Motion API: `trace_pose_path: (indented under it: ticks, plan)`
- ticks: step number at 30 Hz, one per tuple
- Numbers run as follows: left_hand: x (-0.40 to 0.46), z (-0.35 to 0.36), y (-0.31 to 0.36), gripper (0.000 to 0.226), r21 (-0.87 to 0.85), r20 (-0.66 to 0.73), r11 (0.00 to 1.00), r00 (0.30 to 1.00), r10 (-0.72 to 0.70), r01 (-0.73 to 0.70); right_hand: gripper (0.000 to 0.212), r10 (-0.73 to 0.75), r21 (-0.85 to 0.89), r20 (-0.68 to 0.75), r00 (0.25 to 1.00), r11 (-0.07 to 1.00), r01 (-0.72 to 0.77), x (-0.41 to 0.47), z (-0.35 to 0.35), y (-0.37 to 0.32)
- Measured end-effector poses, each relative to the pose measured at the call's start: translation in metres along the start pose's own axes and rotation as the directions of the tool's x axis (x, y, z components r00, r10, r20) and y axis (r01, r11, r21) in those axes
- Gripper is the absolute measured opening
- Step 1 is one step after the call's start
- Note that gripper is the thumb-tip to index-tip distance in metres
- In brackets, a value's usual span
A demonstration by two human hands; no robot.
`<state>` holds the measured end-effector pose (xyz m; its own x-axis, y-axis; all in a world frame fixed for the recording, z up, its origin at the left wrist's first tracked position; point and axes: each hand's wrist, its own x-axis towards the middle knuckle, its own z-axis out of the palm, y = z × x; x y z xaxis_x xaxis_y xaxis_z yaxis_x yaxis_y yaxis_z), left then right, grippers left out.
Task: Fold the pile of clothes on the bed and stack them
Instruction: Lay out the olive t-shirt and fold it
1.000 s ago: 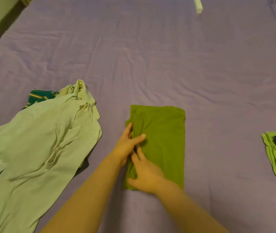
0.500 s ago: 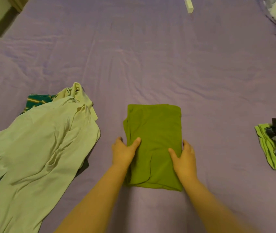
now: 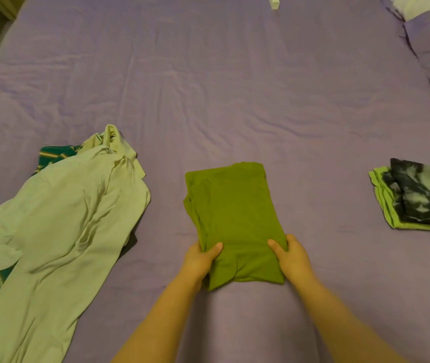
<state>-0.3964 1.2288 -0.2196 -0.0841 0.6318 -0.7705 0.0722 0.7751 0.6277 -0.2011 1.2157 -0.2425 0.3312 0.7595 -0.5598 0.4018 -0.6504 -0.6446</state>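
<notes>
Toward the bed's (image 3: 221,74) left edge lies the unfolded pale shirt (image 3: 59,218). Mid-bed, near the front edge, left hand (image 3: 199,260) and right hand (image 3: 293,259) each grasp the folded green shirt (image 3: 230,218); lift it level, supporting underneath, toward the right-edge stack (image 3: 418,200).

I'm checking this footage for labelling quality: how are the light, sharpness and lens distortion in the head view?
Head view: dim, warm, even light with soft shadows and no glare; the olive folded shirt and both hands' grip on it are fairly sharp; wide-angle bending shows at the bed sheet's edges, and the pale green garment is cropped at the frame edge.
</notes>
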Motion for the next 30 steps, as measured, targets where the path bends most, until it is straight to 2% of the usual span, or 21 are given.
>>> trace_pose_path:
  ticks: [4,6,9,11,14,16,19,21,25,30]
  plan:
    - [-0.037,0.025,-0.018,0.037,-0.052,0.021,0.998,0.999,0.037,-0.036,0.028,0.02,-0.029,0.008,1.0,0.999,-0.019,-0.025,-0.033,0.025]
    - [-0.053,0.039,-0.034,0.039,-0.035,0.093,0.999,0.996,-0.005,0.009,0.028,0.0,-0.114,0.039,0.999,0.993,0.004,-0.034,-0.052,0.042]
    - [-0.07,0.056,-0.059,0.046,0.08,0.215,0.989,0.967,-0.14,0.125,0.034,0.03,-0.336,0.183,0.983,0.941,0.034,-0.038,-0.077,0.073]
    - [-0.07,0.062,-0.069,0.047,0.056,0.182,0.991,0.974,-0.133,0.124,0.037,0.043,-0.354,0.218,0.975,0.934,0.038,-0.035,-0.083,0.086]
    - [-0.061,0.072,-0.069,0.035,-0.125,0.003,0.991,0.998,-0.056,0.056,0.041,-0.021,-0.188,0.15,0.988,0.981,0.049,-0.024,-0.072,0.081]
    - [-0.057,0.083,-0.063,0.038,-0.212,-0.017,0.977,1.0,0.017,-0.02,0.042,-0.051,-0.089,0.133,0.99,0.994,0.063,-0.02,-0.058,0.071]
    - [-0.064,0.099,-0.047,0.046,-0.329,-0.009,0.94,0.995,0.096,-0.094,0.036,0.003,0.309,0.278,0.961,0.946,-0.092,-0.019,-0.06,0.052]
    - [-0.074,0.106,-0.031,0.045,-0.39,0.01,0.913,0.991,0.134,-0.119,0.034,-0.03,0.456,0.35,0.936,0.878,-0.142,-0.022,-0.081,0.043]
    - [-0.102,0.137,-0.005,0.037,-0.358,0.104,0.918,0.969,0.222,-0.172,0.033,-0.129,0.537,0.287,0.949,0.842,-0.048,-0.033,-0.15,0.043]
    - [-0.141,0.226,0.002,0.03,-0.303,0.242,0.932,0.93,0.278,-0.199,0.037,-0.18,0.445,0.126,0.976,0.889,0.107,-0.046,-0.25,0.086]
